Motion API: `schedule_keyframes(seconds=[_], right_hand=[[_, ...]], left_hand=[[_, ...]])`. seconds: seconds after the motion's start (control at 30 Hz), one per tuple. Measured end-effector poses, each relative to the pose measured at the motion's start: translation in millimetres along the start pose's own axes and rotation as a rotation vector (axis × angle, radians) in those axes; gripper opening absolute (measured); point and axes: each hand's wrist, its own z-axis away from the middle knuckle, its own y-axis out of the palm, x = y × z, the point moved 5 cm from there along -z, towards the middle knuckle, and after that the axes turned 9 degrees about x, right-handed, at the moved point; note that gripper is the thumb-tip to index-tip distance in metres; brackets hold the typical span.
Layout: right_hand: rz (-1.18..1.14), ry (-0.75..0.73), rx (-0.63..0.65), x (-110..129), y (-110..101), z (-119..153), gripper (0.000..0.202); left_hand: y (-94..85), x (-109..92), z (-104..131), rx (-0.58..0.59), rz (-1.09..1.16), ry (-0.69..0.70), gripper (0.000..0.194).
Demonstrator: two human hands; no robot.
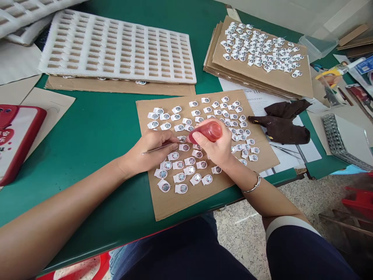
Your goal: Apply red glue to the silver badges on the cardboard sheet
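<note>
My left hand [155, 149] is closed on a pair of thin metal tweezers [155, 148], their tips at a small round piece on a white tab [182, 138]. In my right hand [217, 149] is a red squeeze bottle [206, 132], tilted with its narrow end down and left toward that same piece. Whether its nozzle touches the piece I cannot tell. Both hands are over a brown cardboard sheet [166, 206], on which several such round pieces on white tabs lie in loose rows. My hands hide some of them.
A white foam tray [119, 50] with rectangular slots rests on cardboard behind. At the back right, stacked cardboard sheets [215, 62] carry more pieces. Dark cloth [287, 130] and another pair of tweezers [287, 151] lie on papers. A red-cased phone [20, 144] is at left.
</note>
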Motion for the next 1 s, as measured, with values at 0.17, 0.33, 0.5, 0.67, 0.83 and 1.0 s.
schedule_keyframes(seconds=[0.17, 0.33, 0.5, 0.67, 0.83, 1.0], right_hand=[[0.007, 0.001, 0.006, 0, 1, 0, 0.022], [0.034, 0.02, 0.02, -1, 2, -1, 0.021], [0.029, 0.032, 0.027, -1, 2, 0, 0.022], [-0.027, 0.089, -0.004, -7, -1, 0, 0.026], [-0.305, 0.206, -0.12, -27, -22, -10, 0.027], [-0.564, 0.321, -0.221, -35, -57, -29, 0.035]], left_hand=[[-0.4, 1, 1, -0.005, 0.011, -0.015, 0.018], [-0.4, 0, 1, -0.007, 0.024, -0.025, 0.019], [-0.4, 1, 1, 0.005, 0.027, -0.032, 0.018], [0.5, 2, 1, 0.003, 0.021, -0.032, 0.018], [-8.4, -7, 2, -0.075, 0.038, -0.049, 0.014], [-52.4, -10, 9, -0.36, 0.17, -0.099, 0.019]])
